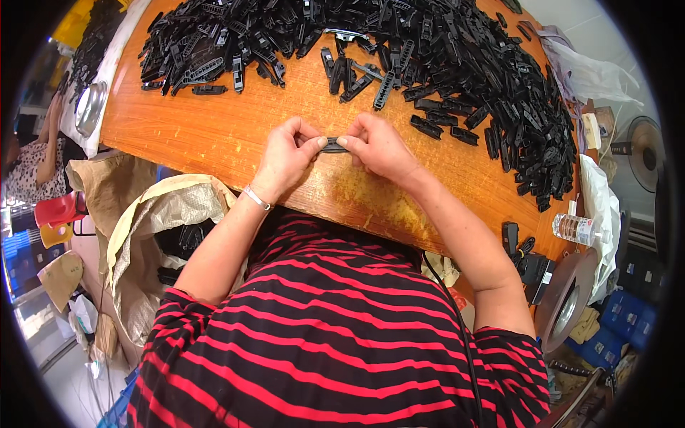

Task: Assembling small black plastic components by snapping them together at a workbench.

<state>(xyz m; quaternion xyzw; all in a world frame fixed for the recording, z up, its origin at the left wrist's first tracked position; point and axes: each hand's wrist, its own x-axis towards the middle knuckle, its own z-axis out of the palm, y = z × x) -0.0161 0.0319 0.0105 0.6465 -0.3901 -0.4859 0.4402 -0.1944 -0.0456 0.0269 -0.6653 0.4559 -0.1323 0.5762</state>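
Near the front edge of the wooden table [214,143], I hold a small, long black plastic part [332,145] level between both hands. My left hand [289,153] pinches its left end between thumb and fingertips. At the other end, my right hand [378,146] grips it the same way. The fingers partly cover the part, so its ends are hidden. Beyond my hands lies a big heap of similar black plastic parts [457,57], with a few loose ones [349,82] at its near side.
An open woven sack [143,207] with black parts inside stands at the table's left. Toward the right edge are a clear plastic bottle [576,228], a black device with a cable [524,250] and a round-framed object [571,299]. Another person [39,164] sits at far left.
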